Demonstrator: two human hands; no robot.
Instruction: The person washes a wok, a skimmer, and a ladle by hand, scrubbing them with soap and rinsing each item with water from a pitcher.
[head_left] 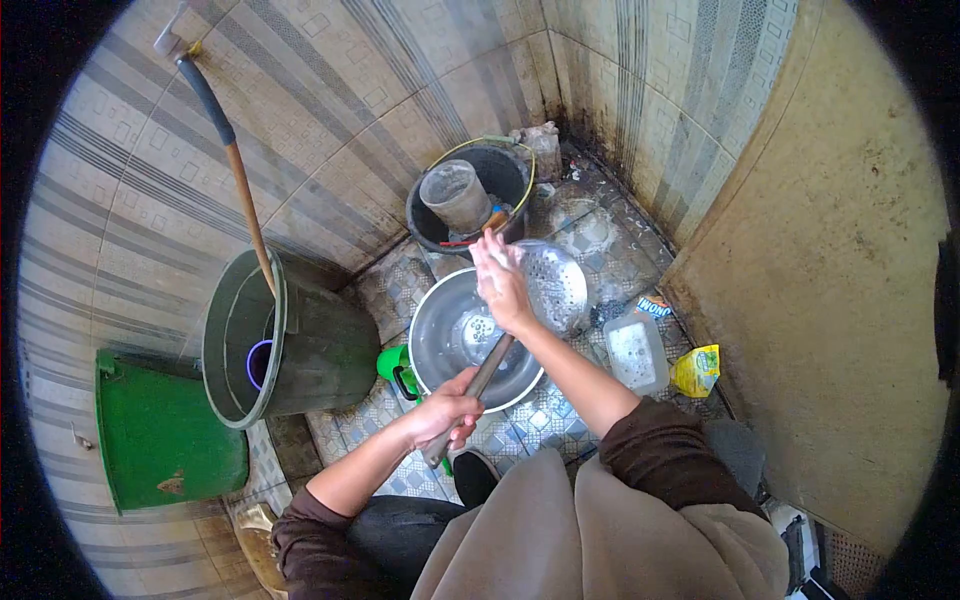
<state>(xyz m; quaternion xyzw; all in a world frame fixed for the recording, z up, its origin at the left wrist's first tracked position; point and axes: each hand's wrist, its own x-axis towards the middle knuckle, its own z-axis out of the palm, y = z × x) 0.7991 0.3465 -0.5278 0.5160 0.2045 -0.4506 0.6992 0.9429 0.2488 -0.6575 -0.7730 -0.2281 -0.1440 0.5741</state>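
My left hand [447, 410] is wrapped round the long grey-brown handle of a metal skimmer. The skimmer's round, dotted head [557, 287] lies over the right rim of a wide metal basin [432, 345]. Suds and a little water show inside the basin. Above its far rim, beside the skimmer's head, is my right hand [503, 290]. Its fingers point away from me and are drawn together, with white foam on them. Whatever may be between them is too small to make out.
Behind the basin stands a black bucket [416, 215] with a grey container [455, 195] inside. On the left are a large dark bin [325, 340] and a green tub [165, 435]. A soapy plastic tub [636, 353] and yellow packet [696, 371] lie right, near a board [820, 270].
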